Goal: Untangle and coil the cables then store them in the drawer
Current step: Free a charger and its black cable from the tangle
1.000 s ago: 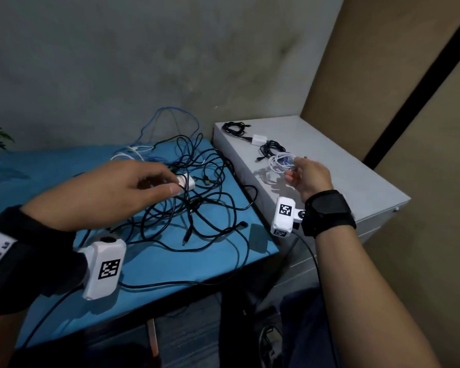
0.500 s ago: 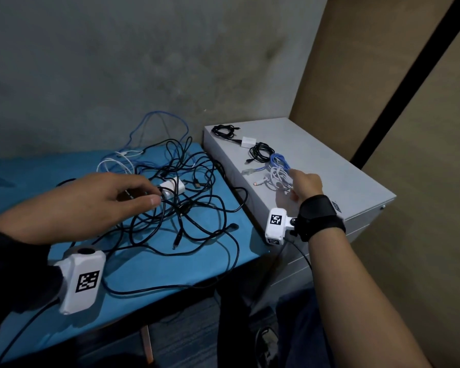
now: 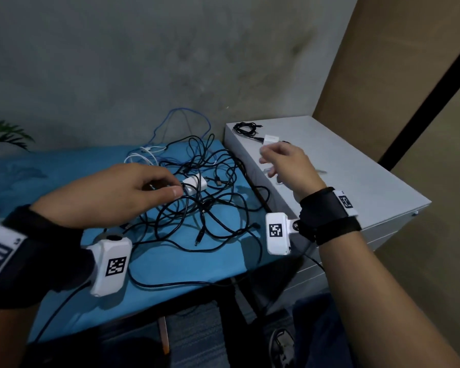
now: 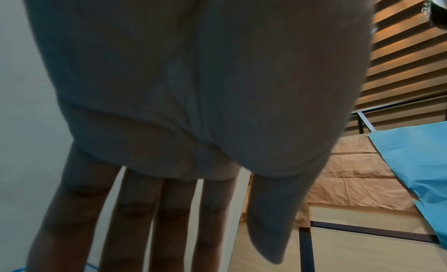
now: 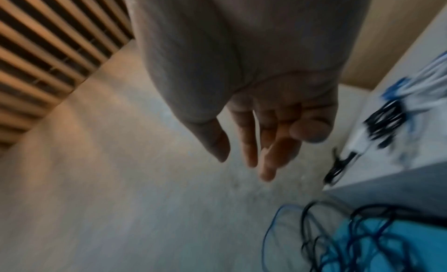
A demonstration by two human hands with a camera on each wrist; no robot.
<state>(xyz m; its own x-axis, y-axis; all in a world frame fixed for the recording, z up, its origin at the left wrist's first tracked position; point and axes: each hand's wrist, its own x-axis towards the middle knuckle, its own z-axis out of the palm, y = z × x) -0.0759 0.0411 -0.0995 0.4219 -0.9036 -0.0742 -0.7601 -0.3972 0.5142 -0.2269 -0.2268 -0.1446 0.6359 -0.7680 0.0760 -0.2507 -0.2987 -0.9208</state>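
Observation:
A tangle of black cables (image 3: pixel 205 200) lies on the blue table (image 3: pixel 64 168), with a white charger plug (image 3: pixel 196 183) in its middle. My left hand (image 3: pixel 170 185) reaches over the tangle, fingertips at the plug. In the left wrist view its fingers (image 4: pixel 174 228) are straight and hold nothing. My right hand (image 3: pixel 270 160) hovers over the left edge of the white drawer cabinet (image 3: pixel 369 187), blurred, fingers (image 5: pixel 251 142) loose and empty. Coiled cables rest on the cabinet top: a black coil (image 3: pixel 246 128), another black coil (image 5: pixel 384 121) and a blue and white bundle (image 5: pixel 411 79).
A blue cable (image 3: pixel 181 120) loops up against the grey wall behind the table, and a white cable (image 3: pixel 144 155) lies at the tangle's far left. A white adapter (image 3: pixel 271 139) sits on the cabinet. A plant (image 3: pixel 3 131) stands at far left.
My right hand has let go of the white coil on the cabinet and moved up and left, fingers spread. My left hand stays at the white plug.

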